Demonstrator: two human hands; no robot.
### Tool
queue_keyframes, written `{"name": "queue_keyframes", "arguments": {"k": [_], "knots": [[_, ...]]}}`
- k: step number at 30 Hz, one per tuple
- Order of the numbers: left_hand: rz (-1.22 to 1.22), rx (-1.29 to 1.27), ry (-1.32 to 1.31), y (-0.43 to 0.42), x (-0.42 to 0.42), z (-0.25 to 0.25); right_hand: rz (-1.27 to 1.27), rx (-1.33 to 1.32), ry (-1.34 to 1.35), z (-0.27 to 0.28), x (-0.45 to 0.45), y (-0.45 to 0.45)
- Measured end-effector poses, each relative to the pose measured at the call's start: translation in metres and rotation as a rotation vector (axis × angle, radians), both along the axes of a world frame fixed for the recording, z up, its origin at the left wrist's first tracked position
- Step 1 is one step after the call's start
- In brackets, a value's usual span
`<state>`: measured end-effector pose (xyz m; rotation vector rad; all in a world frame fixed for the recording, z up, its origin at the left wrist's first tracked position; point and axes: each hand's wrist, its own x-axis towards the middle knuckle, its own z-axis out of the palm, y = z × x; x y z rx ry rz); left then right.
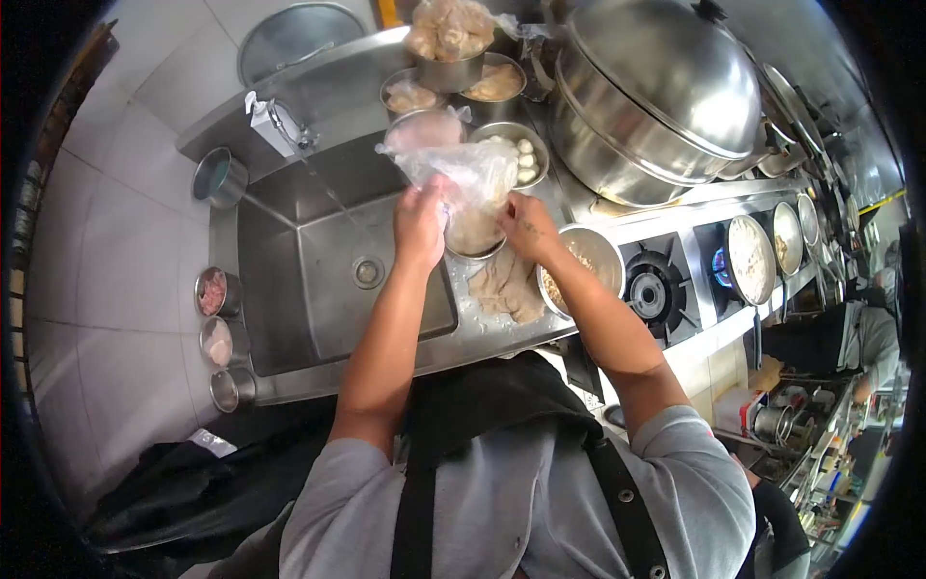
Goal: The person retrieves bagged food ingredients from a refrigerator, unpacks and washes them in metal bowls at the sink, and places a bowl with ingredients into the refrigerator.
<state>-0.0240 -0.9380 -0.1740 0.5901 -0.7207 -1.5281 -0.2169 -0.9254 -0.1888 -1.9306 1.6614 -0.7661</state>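
A crumpled clear plastic bag [484,174] is stretched between my hands beside the sink. My left hand [422,222] is closed on its left side, fingers pinched around the plastic. My right hand [529,228] pinches the bag's lower right part. Directly below the bag is a round metal pot [475,253], mostly hidden by it; pale contents show there, though I cannot tell whether they lie in the bag or the pot. A beige cloth [508,287] lies on the counter under my right forearm.
To the left is a steel sink [318,299] with water running from its tap [305,140]. Metal pots of food [449,72] crowd the back, near a bowl of eggs [526,162] and a large lidded steamer [656,96]. Right are a bowl [600,253], a burner [658,289] and pans [750,259].
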Motion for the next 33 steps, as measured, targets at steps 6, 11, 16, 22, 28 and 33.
{"name": "queue_keyframes", "arguments": {"k": [6, 11, 16, 22, 28, 33], "knots": [[0.175, -0.147, -0.69, -0.013, 0.012, -0.046, 0.002, -0.049, -0.25, 0.035, 0.007, 0.006], [0.211, -0.011, -0.87, 0.007, 0.001, -0.035, 0.014, -0.023, -0.26, 0.036, 0.007, 0.004], [0.233, -0.087, -0.694, 0.01, -0.005, -0.011, 0.01, -0.1, -0.351, 0.037, 0.002, 0.003], [0.149, -0.043, -0.473, 0.013, -0.009, 0.001, 0.054, -0.098, -0.383, 0.038, -0.004, 0.007], [0.121, -0.06, -0.131, 0.006, -0.011, 0.009, 0.126, -0.022, -0.121, 0.014, -0.002, 0.01], [0.069, -0.2, -0.595, 0.002, -0.002, 0.001, 0.081, -0.078, -0.252, 0.026, 0.004, 0.008]]}}
